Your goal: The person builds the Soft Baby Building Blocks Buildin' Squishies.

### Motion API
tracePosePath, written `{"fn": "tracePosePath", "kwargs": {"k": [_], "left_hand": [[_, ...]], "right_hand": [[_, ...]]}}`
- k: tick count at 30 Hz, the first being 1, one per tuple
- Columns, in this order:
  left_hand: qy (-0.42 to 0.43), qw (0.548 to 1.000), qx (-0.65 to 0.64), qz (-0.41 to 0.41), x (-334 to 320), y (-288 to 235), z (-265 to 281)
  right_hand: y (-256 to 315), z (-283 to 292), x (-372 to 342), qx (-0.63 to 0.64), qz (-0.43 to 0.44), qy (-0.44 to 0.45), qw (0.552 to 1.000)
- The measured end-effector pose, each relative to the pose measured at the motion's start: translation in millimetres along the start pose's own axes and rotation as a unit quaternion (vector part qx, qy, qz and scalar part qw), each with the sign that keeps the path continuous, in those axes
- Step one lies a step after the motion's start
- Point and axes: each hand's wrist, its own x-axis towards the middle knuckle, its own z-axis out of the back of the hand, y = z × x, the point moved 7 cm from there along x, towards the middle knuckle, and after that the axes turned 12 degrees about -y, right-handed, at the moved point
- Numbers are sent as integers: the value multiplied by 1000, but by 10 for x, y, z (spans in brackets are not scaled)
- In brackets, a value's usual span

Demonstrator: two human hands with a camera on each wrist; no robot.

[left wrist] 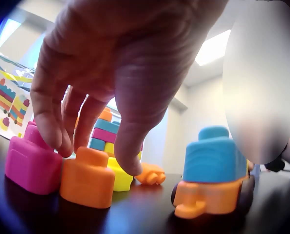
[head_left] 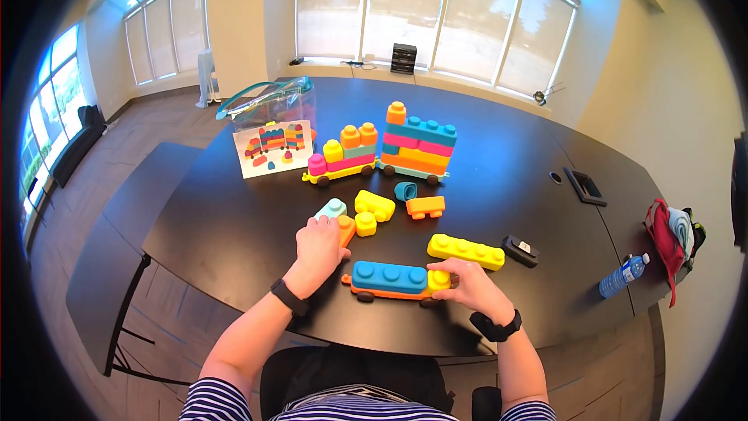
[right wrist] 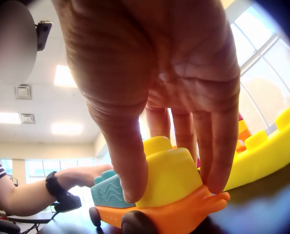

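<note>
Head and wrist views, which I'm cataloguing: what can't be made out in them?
Head view: loose pink block, apparently behind the left hand.
Head view: gripped yellow block's right side, behind the right hand.
Head view: water bottle's label, too small to read.
Left wrist view: picture card, cut off by the left edge.

navy-and-white striped short sleeves [head_left: 214,400], a black strap [head_left: 495,326] with boxy module [right wrist: 67,203] on each wrist

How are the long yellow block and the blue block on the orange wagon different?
The long yellow block lies on the table; the blue block sits on the orange wagon. The yellow one has four bumps, the blue one three. Both have their bumps on top.
</note>
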Motion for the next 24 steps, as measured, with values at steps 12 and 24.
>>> {"fn": "tracePosePath", "kwargs": {"k": [12, 24], "left_hand": [[-30, 942, -333, 26, -34, 90, 788], [89, 887, -447, -78, -144, -311, 946]], "right_hand": [[18, 25, 9, -9, 38, -17, 999], [41, -35, 41, 13, 24, -6, 1000]]}}
